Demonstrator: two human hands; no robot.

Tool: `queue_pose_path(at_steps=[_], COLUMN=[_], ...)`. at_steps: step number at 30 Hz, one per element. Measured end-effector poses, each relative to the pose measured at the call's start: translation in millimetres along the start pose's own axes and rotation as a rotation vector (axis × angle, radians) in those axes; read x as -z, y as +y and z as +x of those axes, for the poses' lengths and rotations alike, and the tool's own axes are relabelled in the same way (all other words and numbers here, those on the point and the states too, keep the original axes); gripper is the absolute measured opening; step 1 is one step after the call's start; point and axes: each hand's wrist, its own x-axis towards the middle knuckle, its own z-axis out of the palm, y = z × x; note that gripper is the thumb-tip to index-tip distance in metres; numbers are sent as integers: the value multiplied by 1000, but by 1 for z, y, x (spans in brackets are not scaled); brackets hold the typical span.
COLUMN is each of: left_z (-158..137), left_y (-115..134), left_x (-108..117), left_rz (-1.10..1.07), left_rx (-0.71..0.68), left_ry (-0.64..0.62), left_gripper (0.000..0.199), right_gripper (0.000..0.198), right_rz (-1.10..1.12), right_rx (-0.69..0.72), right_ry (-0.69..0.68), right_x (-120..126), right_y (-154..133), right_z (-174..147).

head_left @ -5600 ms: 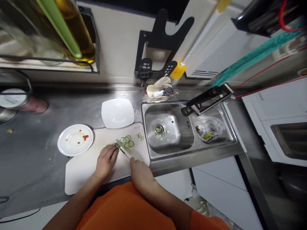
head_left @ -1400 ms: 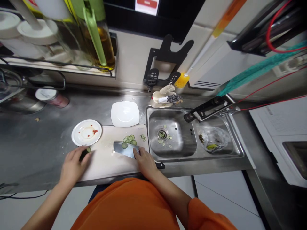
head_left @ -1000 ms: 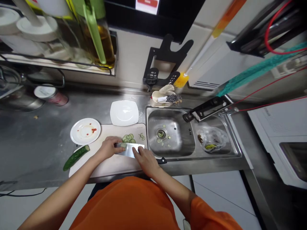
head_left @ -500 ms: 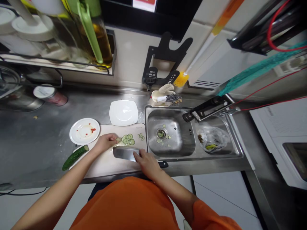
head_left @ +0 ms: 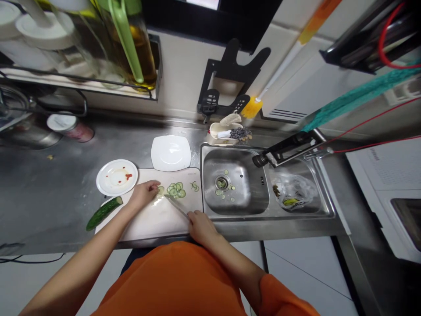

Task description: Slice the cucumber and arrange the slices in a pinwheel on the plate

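Note:
My right hand (head_left: 202, 227) is wrapped round the handle of a kitchen knife (head_left: 176, 205). The blade stands on edge over the white cutting board (head_left: 148, 224), its tip pointing up and left. At the fingertips of my left hand (head_left: 144, 194), which are pinched together, is a pale cucumber slice (head_left: 160, 190) on the board. Just right of the blade's tip lies a small pile of cucumber slices (head_left: 176, 189). Thin cucumber slivers (head_left: 194, 186) rest near the board's right edge. A cut cucumber (head_left: 104, 213) lies across the board's left edge, beside my left forearm.
Behind the board sit a clean white plate (head_left: 171, 152) and a plate with red bits (head_left: 112, 177). The double sink (head_left: 237, 199) to the right holds several slices and a plastic bag (head_left: 296, 193). A shelf (head_left: 98, 85) with bottles overhangs the back left.
The knife has turned from lying flat to blade on edge, its tip now nearer my left hand. My left hand has shifted very little. The whole view has moved slightly.

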Motion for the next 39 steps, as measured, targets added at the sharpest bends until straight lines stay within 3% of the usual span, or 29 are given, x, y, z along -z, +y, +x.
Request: queue_pose_path(at_steps=[5, 12, 21, 39], left_z=[-10, -17, -16, -15], left_y=[-3, -11, -14, -14], left_x=[-6, -17, -21, -21], left_rz=[67, 68, 38, 33], left_rx=[-125, -222, -204, -184], left_ry=[167, 239, 271, 263], left_gripper=[35, 27, 25, 24], right_gripper=[28, 30, 37, 36], right_rz=[-8, -19, -30, -19], right_rx=[-12, -20, -75, -123], right_ry=[15, 43, -6, -50], right_x=[-1, 4, 12, 17], right_y=[-4, -26, -53, -57], right_z=[0, 4, 11, 9])
